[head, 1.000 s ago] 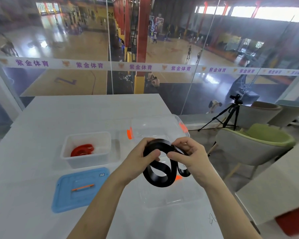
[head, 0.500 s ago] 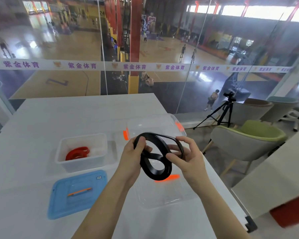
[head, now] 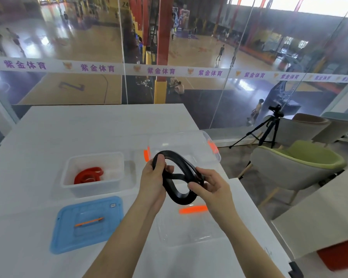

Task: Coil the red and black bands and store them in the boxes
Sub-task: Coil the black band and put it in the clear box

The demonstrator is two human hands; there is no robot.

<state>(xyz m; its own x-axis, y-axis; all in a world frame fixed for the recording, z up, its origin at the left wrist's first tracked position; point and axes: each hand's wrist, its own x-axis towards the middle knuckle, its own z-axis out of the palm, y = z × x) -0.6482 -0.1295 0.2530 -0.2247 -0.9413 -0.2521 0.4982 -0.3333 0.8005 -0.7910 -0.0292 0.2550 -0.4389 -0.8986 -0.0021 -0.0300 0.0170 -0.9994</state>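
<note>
A black band (head: 180,194) is twisted into overlapping loops and held above the white table (head: 48,127). My left hand (head: 154,181) grips its left side, thumb on top. My right hand (head: 210,186) pinches its right side between thumb and fingers. A coiled red band (head: 87,175) lies in the white box (head: 68,167) at the left. A clear box (head: 189,141) with orange clips stands behind the black band.
A blue lid (head: 68,237) with an orange handle lies in front of the white box. A clear lid (head: 189,231) with an orange handle lies under my hands. Right of the table stand a green chair (head: 301,163) and a tripod (head: 263,129). A glass wall rises behind the table.
The black band has been turned and its loops drawn closer between both hands. Both hands keep their hold and have shifted slightly up and away from me.
</note>
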